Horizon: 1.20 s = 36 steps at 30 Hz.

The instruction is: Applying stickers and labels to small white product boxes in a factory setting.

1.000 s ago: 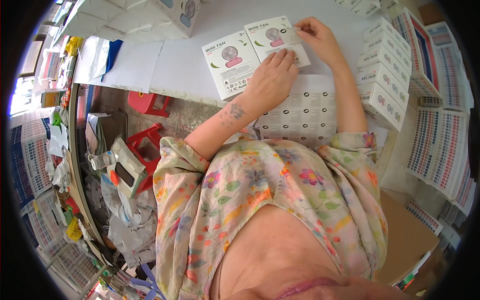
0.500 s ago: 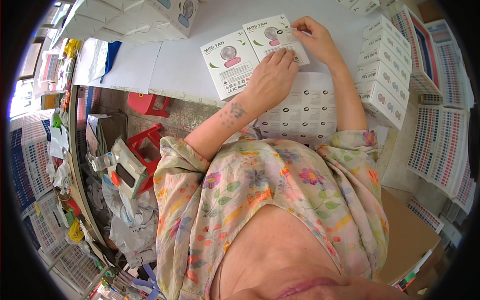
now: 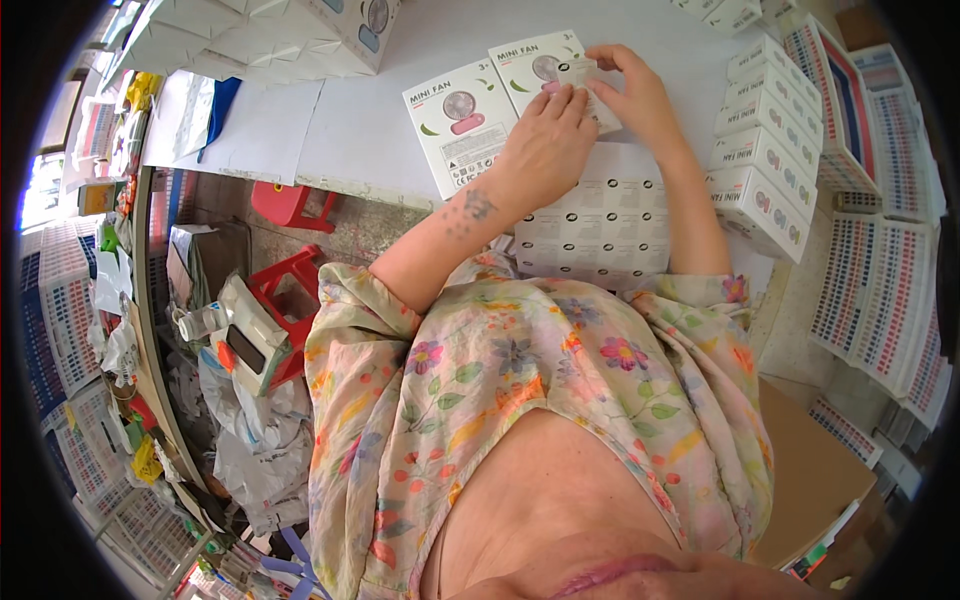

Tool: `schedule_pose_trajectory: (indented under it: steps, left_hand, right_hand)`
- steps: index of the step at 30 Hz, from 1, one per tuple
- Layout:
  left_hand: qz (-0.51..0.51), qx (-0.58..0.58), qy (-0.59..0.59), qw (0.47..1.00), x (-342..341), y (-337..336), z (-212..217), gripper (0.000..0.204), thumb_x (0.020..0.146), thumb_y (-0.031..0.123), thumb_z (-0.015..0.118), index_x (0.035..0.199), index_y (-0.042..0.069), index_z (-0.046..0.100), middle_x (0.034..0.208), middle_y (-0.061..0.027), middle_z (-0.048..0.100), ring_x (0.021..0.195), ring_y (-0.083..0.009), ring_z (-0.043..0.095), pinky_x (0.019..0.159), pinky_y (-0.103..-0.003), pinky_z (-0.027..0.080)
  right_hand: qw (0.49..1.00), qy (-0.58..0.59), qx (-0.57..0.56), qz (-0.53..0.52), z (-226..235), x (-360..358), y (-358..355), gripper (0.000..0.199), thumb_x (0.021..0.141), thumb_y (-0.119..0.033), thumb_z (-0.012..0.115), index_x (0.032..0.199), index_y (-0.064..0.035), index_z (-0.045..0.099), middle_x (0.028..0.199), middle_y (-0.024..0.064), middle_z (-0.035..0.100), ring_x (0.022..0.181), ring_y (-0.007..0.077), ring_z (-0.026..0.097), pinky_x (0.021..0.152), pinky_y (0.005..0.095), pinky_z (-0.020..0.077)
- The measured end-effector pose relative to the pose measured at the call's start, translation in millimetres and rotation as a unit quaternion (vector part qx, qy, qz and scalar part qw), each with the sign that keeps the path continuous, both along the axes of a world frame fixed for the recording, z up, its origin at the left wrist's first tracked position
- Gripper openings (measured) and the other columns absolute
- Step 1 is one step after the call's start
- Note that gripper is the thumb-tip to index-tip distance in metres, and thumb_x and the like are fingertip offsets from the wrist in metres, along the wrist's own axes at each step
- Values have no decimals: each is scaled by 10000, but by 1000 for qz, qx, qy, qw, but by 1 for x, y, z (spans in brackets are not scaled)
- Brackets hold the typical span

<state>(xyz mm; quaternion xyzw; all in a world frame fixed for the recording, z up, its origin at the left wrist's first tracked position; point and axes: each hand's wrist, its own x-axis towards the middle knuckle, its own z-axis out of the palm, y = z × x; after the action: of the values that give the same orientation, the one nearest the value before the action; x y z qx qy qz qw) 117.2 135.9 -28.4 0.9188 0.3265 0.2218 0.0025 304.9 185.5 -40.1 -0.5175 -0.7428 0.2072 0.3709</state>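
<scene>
Two white fan boxes lie side by side on the table, each printed with a pink fan: a left box [image 3: 459, 125] and a right box [image 3: 535, 62]. My left hand [image 3: 553, 140] rests flat on the lower part of the right box, its fingers stretched out. At that box's right edge my right hand [image 3: 632, 92] pinches the end of a small clear label [image 3: 574, 68] with a black oval mark. The label lies over the box's printed fan; how far it sticks there is hard to see. Close to my body lies a sheet of similar labels [image 3: 595, 225].
Stacked fan boxes [image 3: 762, 150] stand to the right, and a larger group of white boxes [image 3: 270, 40] at the far left of the white table [image 3: 350, 120]. Red stools [image 3: 290, 205], plastic bags and a phone [image 3: 246, 348] are at the left. Printed sheets [image 3: 880, 290] pile up on the right.
My right hand has shifted slightly, its thumb and fingers still at the label's end. My left hand stays on the box with little movement.
</scene>
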Motion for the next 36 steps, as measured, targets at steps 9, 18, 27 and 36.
schedule_pose_trajectory:
  steps: [9,18,27,36]
  left_hand:
    - [4,-40,63,997,-1,11,6,255,842,104,548,1042,-19,650,1233,-239,558,1287,-443,449,1049,-646,335]
    - [-12,-108,50,993,-18,9,22,234,839,81,575,1054,19,642,1133,-147,590,1149,-354,544,966,-550,423]
    - [127,-250,-117,953,-65,-31,68,116,901,86,553,1002,52,599,785,-147,635,860,-323,641,793,-419,487]
    - [13,-297,-233,926,-89,-28,61,263,974,233,572,1176,67,604,1008,-159,635,876,-321,645,761,-391,505]
  right_hand:
    - [985,99,-134,-54,8,-15,5,545,867,-265,704,1351,-86,527,1022,121,694,865,236,658,798,337,526]
    - [979,91,-123,-137,-7,9,7,320,966,-296,559,1144,-54,671,905,101,722,820,155,662,767,279,506]
    - [883,366,-267,121,41,39,-87,566,964,-230,607,1448,-8,415,1018,58,684,947,135,631,868,272,484]
    - [907,387,-124,110,49,-12,-113,910,814,103,657,1562,-42,158,1149,85,666,1039,155,640,909,285,491]
